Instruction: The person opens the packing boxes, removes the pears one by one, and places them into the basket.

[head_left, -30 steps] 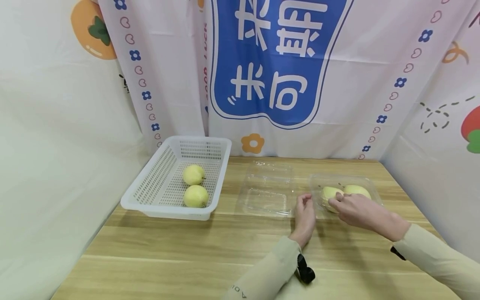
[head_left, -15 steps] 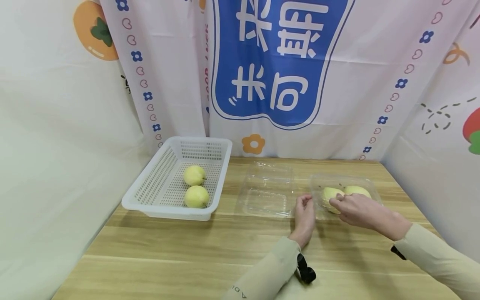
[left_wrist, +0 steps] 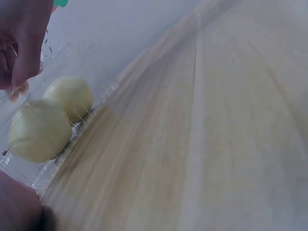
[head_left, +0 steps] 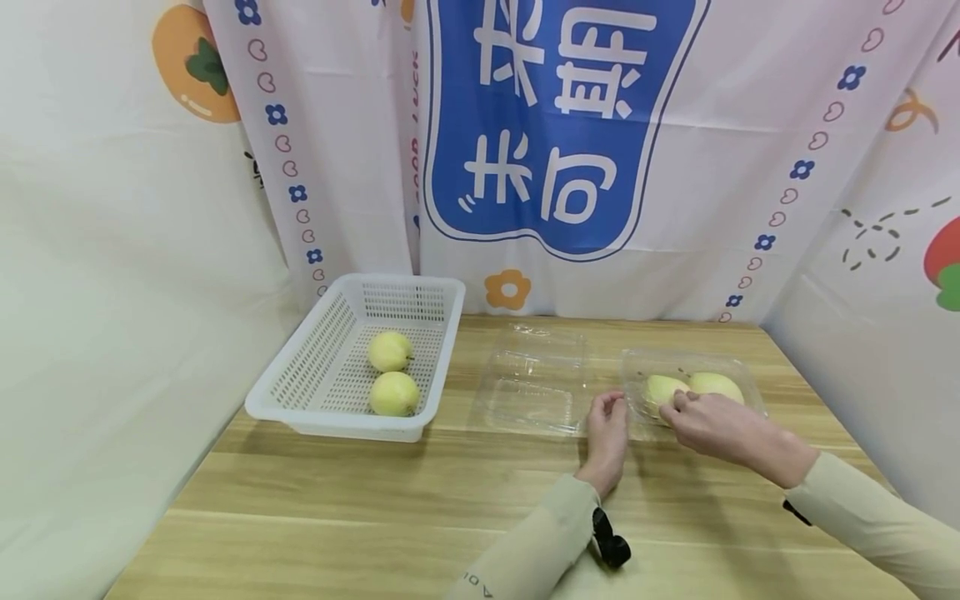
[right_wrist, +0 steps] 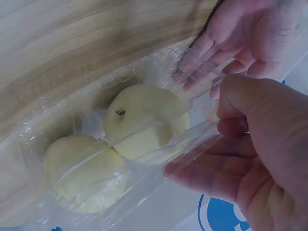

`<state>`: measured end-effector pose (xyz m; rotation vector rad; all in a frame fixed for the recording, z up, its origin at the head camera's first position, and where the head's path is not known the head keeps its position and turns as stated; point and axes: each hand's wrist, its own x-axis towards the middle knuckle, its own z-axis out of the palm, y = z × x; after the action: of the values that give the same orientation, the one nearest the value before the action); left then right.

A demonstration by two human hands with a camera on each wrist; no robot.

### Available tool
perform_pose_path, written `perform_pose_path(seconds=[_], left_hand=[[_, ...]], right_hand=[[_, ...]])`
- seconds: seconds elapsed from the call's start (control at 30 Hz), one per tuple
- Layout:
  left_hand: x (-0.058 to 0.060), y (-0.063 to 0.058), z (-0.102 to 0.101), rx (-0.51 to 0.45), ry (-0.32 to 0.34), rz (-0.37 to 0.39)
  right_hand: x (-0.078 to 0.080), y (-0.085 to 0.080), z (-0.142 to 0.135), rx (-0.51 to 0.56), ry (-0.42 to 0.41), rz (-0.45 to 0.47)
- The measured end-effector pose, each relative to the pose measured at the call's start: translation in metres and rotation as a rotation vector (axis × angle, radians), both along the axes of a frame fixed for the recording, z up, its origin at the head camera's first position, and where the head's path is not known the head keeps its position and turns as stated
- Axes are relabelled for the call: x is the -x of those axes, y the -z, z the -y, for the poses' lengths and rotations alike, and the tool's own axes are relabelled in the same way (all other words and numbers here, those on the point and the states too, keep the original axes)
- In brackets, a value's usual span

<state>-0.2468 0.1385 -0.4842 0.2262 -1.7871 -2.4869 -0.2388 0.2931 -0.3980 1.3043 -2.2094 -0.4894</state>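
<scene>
Two pale yellow pears (head_left: 716, 385) lie side by side in a clear plastic box (head_left: 647, 360) at the right of the table. Wrinkled cling film (right_wrist: 180, 149) stretches over them in the right wrist view. My right hand (head_left: 712, 427) pinches the film between thumb and finger, just over the box's near side. My left hand (head_left: 606, 440) stands on edge at the box's left side, its fingers loosely bent and fingertips right at the film. In the right wrist view the left hand's fingers (right_wrist: 199, 65) show through the film.
Left of my left hand, a clear clamshell box (head_left: 532, 404) lies with its lid raised. A white perforated basket (head_left: 333, 417) with two more pears (head_left: 393, 393) stands at the table's left. Printed curtains (head_left: 360, 167) hang behind the wooden table (head_left: 337, 500) and along both sides.
The right hand has shifted very slightly toward the table's near edge, still pinching the film. The left hand and the pears stay in place.
</scene>
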Motion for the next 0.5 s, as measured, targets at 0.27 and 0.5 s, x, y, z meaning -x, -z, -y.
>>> perform_pose_path(seconds=[0.27,0.5], left_hand=[[0.0013,0.0045,0.0009,-0.052,0.018,0.020],[0.0023,0.0019,0.0020,-0.061,0.018,0.038]], right_hand=[[0.0041,0.0009,-0.0016,0.089,0.010,0.119],[0.0092,-0.0015,-0.0044,0.166,-0.026,0.175]])
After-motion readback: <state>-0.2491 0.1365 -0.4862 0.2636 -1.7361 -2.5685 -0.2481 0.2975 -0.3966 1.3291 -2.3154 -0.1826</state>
